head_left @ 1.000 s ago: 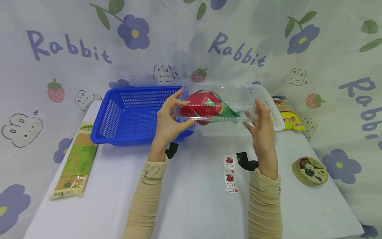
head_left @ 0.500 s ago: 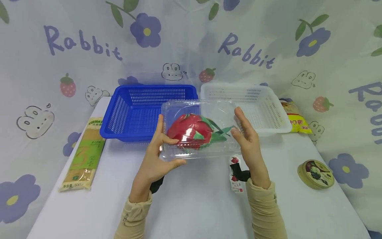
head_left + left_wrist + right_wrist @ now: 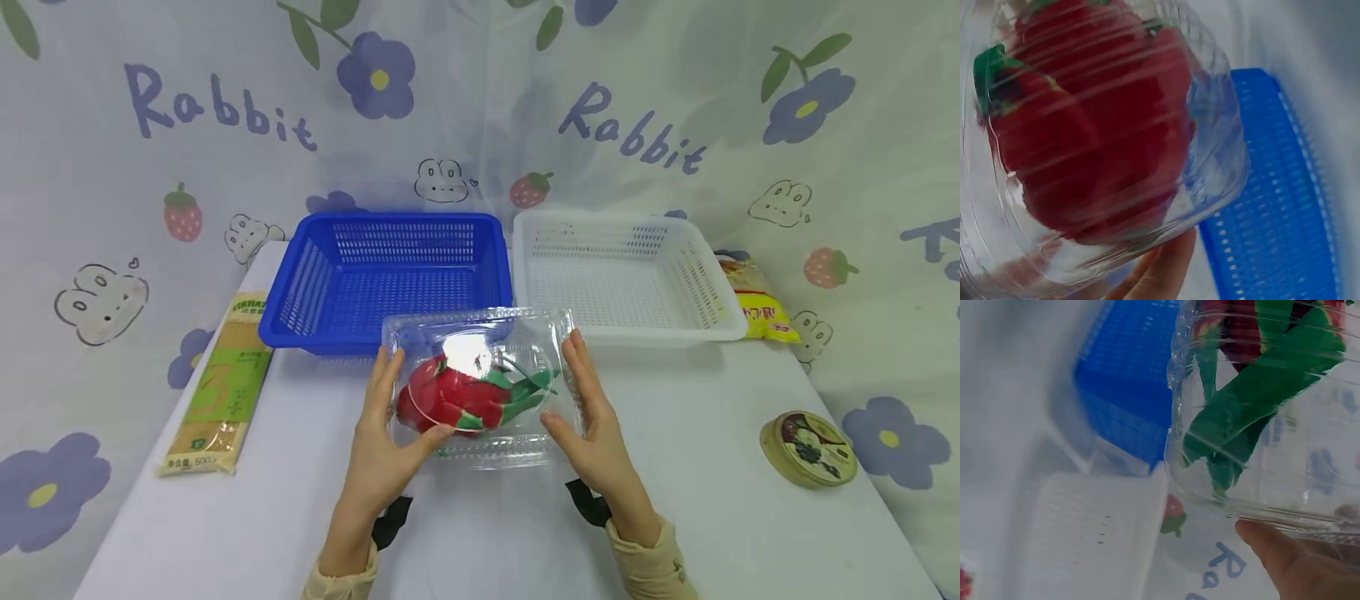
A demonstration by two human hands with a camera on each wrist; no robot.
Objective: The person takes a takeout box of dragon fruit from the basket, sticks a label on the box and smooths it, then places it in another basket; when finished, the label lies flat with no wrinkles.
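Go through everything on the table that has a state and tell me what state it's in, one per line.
Clear box: lid closed, gripped at both ends.
Dragon fruit: inside the box.
Left hand: grips the box's left end.
Right hand: grips the box's right end.
Blue basket: upright, nothing in it.
White basket: upright, nothing in it.
Round tin: lid on.
Noodle pack: lying flat.

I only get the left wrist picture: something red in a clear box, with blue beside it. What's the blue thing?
Observer: A blue basket on the table, behind the clear box.
Operator: Is anything next to it?
Observer: Yes, a white basket on its right.
Operator: Who's holding the box?
Observer: Both hands: the left hand and the right hand grip its ends.
Operator: Is that red thing all red?
Observer: No, the red fruit has green leaves.
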